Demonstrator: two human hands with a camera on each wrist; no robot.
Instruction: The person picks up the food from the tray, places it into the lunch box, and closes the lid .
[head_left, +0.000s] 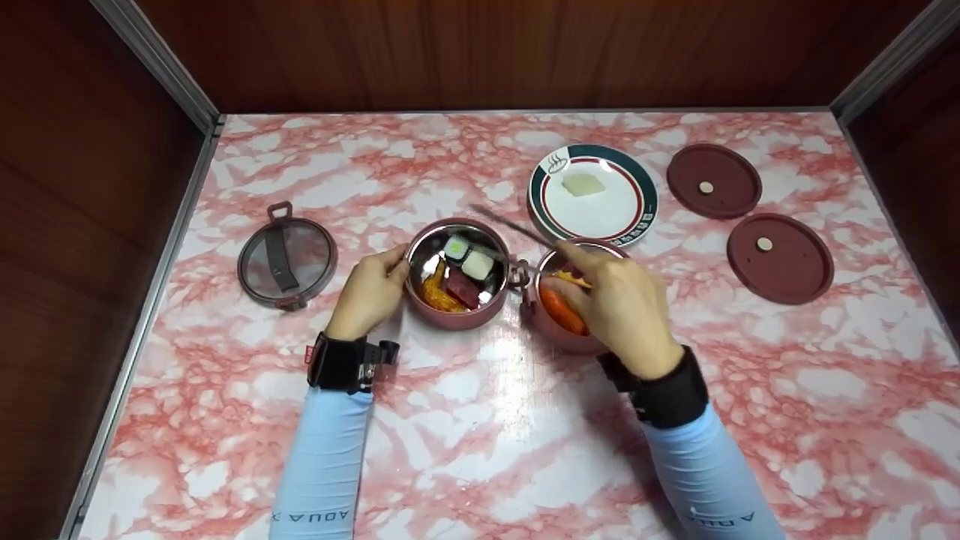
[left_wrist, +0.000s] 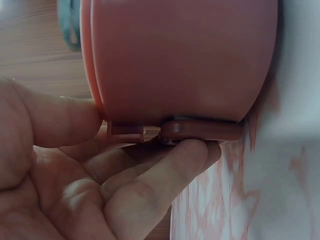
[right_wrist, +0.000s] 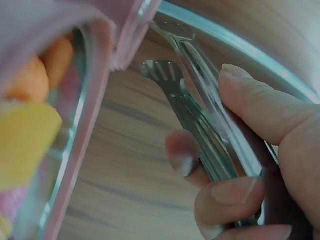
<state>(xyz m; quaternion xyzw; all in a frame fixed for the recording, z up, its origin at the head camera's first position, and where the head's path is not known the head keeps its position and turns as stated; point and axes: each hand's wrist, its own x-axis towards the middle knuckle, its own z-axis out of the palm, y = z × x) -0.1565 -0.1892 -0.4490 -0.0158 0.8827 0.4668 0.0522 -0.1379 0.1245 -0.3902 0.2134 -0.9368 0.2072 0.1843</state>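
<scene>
My left hand (head_left: 371, 289) holds the side of a round pink lunch container (head_left: 459, 319), thumb at the rim and fingers around its latch (left_wrist: 200, 131) in the left wrist view. Inside lie two pale roll pieces (head_left: 477, 265), a dark red piece (head_left: 462, 288) and yellow-orange food (head_left: 441, 295). Metal tongs (right_wrist: 193, 120) are in my right hand (head_left: 622, 307), pinched between thumb and fingers, their slotted tips apart with nothing between them. The hand is over a second pink container (head_left: 559, 336), partly hiding its orange piece (head_left: 562, 311) and yellow food.
Behind the right container stands a white plate (head_left: 592, 219) with a green-and-red rim, bearing a pale slice (head_left: 583, 185). Two dark red round lids (head_left: 712, 165) lie at the right. A see-through lid (head_left: 309, 255) with a strap lies left. Wooden walls (head_left: 487, 60) border the marbled table.
</scene>
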